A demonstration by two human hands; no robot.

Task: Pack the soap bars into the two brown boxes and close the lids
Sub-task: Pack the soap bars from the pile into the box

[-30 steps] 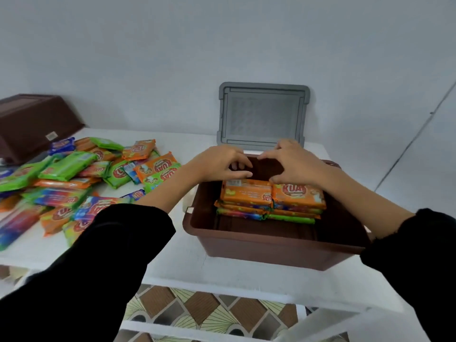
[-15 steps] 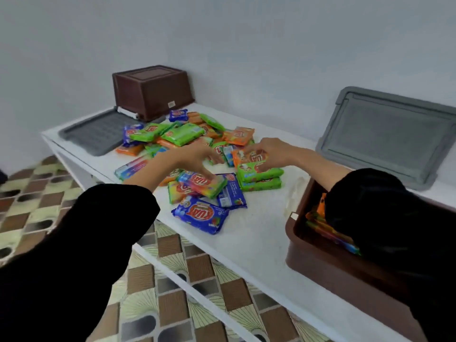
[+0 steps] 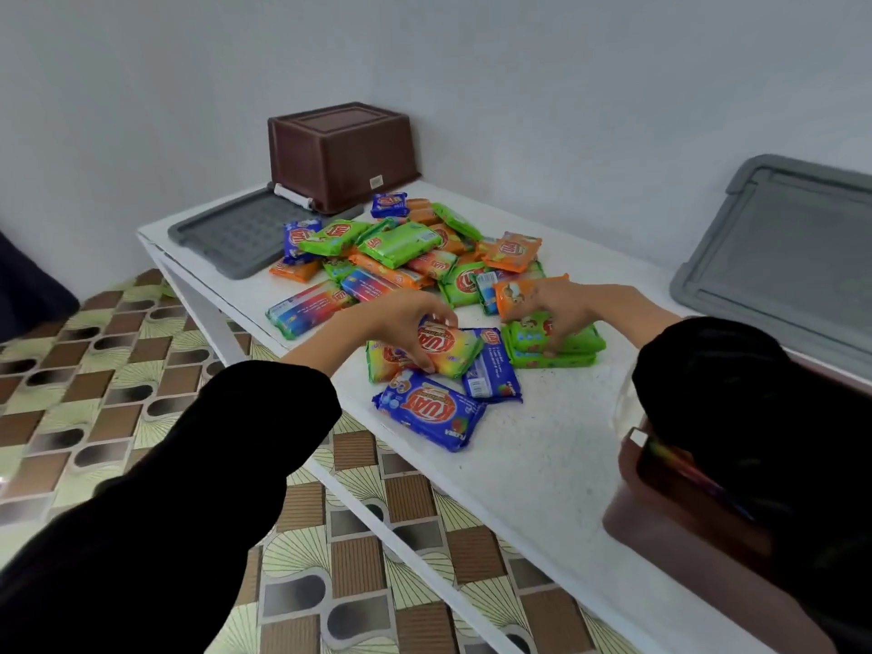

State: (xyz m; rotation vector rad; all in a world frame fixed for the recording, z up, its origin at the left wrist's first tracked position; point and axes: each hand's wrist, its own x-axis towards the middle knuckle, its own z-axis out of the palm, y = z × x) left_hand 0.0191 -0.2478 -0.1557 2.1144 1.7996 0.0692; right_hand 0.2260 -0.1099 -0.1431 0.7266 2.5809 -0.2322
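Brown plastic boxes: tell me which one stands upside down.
The far brown plastic box, turned bottom up; the near brown plastic box sits open side up with wrapped soap bars inside.

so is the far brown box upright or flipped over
Flipped over: the far brown box sits rim-down, partly on the grey lid, with its closed base facing up.

Soft even daylight, slight blur, wide-angle distortion

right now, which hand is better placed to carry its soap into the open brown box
Right. The right hand grips green bars nearest the open brown box, which sits under its sleeve; the left hand, holding an orange bar, would probably have to reach across.
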